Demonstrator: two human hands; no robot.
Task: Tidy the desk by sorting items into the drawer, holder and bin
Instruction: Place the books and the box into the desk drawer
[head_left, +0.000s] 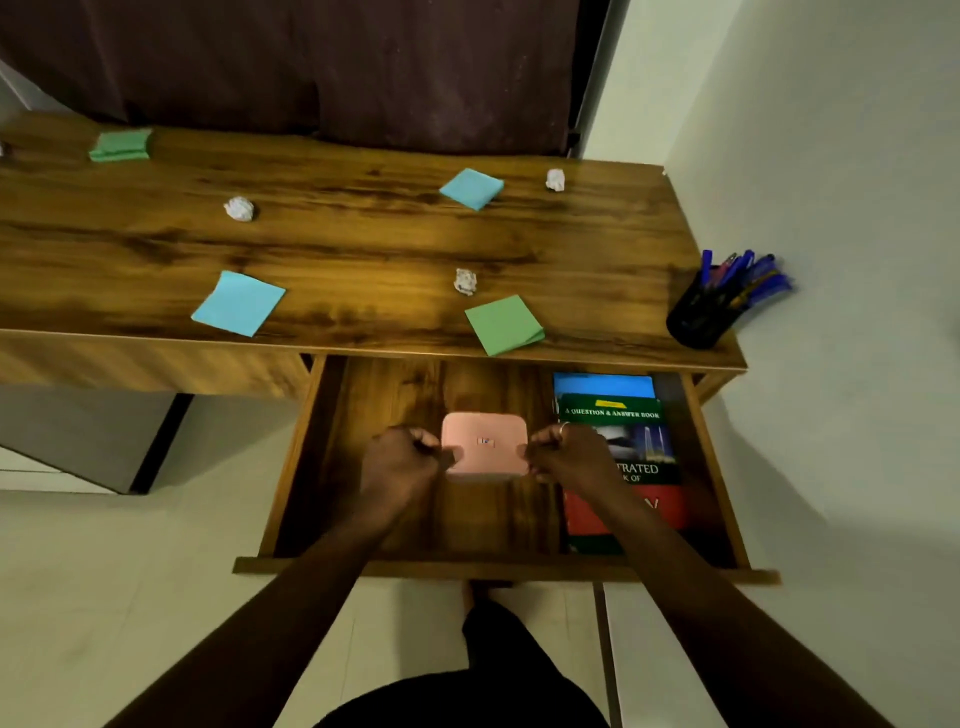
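Gripping a flat pink box (484, 447), corners rounded.

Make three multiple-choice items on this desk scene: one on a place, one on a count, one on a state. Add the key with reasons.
1. Where in the drawer do the books lie?
A) left side
B) right side
C) middle

2. How many blue sticky-note pads lie on the desktop?
A) one
B) two
C) four

3. The pink case is:
A) lying untouched
B) held by one hand only
C) gripped by the left hand and the right hand

Key:
1 B: the books sit along the drawer's right wall.
2 B: one blue pad lies near the front edge and one farther back; the other two pads are green.
3 C: each hand's curled fingers pinch one side of the case.
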